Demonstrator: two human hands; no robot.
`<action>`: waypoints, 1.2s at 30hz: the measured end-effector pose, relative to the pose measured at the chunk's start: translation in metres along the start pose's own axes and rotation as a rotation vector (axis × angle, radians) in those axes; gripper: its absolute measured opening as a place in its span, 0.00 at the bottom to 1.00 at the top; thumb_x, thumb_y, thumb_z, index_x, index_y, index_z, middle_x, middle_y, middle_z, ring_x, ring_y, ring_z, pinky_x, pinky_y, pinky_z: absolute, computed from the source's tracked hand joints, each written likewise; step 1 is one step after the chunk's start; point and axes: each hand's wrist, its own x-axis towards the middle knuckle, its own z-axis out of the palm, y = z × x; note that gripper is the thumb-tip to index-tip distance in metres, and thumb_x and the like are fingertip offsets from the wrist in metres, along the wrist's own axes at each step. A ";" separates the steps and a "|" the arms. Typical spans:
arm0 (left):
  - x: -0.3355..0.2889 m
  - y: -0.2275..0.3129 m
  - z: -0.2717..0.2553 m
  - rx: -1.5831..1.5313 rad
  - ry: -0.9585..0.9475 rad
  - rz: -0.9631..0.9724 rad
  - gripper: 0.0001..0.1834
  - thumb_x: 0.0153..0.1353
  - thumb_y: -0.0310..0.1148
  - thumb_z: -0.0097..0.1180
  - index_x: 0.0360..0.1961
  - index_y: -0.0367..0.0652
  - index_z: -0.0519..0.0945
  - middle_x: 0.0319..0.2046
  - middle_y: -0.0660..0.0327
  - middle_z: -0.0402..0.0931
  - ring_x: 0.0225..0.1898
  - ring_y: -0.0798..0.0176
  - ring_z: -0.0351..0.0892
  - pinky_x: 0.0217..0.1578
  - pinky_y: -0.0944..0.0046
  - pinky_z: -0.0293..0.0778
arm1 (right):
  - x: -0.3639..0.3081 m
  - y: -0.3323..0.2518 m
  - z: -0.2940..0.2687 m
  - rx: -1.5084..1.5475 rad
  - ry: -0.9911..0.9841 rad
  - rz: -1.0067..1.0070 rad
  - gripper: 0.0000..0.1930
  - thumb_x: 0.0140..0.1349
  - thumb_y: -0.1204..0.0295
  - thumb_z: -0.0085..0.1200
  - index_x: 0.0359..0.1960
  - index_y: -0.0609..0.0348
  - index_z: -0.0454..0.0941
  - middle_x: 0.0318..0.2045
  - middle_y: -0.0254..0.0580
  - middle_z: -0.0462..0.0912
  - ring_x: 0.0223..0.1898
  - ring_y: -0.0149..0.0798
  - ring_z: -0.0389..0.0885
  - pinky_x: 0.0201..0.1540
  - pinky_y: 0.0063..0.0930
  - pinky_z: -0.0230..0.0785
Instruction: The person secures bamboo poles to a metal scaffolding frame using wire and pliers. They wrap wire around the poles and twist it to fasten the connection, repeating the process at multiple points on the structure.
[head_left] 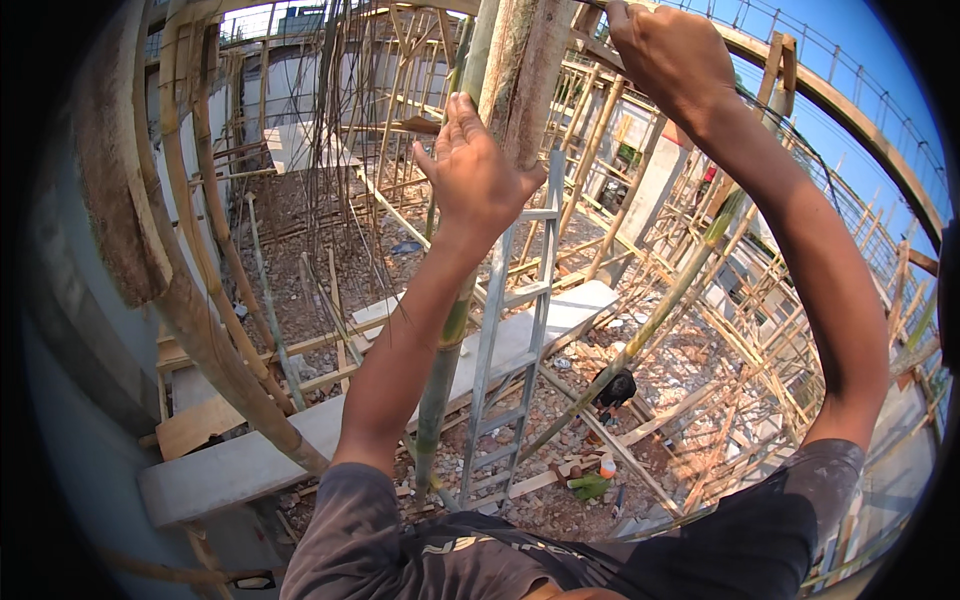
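Observation:
My left hand [470, 180] lies against the lower part of a rough, upright wooden board [520, 90], fingers stretched up and thumb apart. Beside the board a green bamboo pole [440, 370] runs down behind my left forearm. Raised higher, at the top edge of the view, my right hand [670, 60] is closed around a thin dark bar [592, 4], mostly hidden by the fist and cut off by the frame. A metal ladder [510, 350] stands below the board.
A long pale plank [240, 460] crosses below me. Bamboo props [650, 330] lean across the right side. Thin dark rods [335, 120] hang at the upper left. Far below, a dark-haired person [615, 388] is on the rubble-strewn ground [540, 500], near a green object [588, 486].

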 end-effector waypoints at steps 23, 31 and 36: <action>-0.006 -0.014 0.015 -0.142 0.164 0.065 0.64 0.48 0.57 0.73 0.72 0.21 0.54 0.72 0.36 0.56 0.73 0.41 0.58 0.68 0.29 0.50 | -0.269 0.019 -0.189 0.228 0.680 -0.186 0.09 0.73 0.67 0.45 0.49 0.52 0.75 0.41 0.40 0.79 0.42 0.44 0.78 0.43 0.41 0.71; -0.007 -0.012 0.018 -0.090 0.256 0.166 0.61 0.41 0.48 0.78 0.65 0.12 0.59 0.52 0.27 0.76 0.49 0.36 0.83 0.55 0.49 0.75 | -0.521 -0.361 -0.106 1.449 -1.053 1.236 0.11 0.65 0.75 0.54 0.48 0.62 0.82 0.38 0.49 0.85 0.39 0.45 0.85 0.40 0.38 0.74; 0.001 -0.016 0.015 -0.066 0.272 0.189 0.62 0.42 0.49 0.77 0.65 0.12 0.58 0.52 0.27 0.76 0.51 0.34 0.82 0.57 0.48 0.74 | -0.642 -0.482 -0.163 1.731 -1.886 0.540 0.20 0.67 0.59 0.54 0.54 0.56 0.83 0.45 0.59 0.85 0.47 0.52 0.85 0.52 0.44 0.74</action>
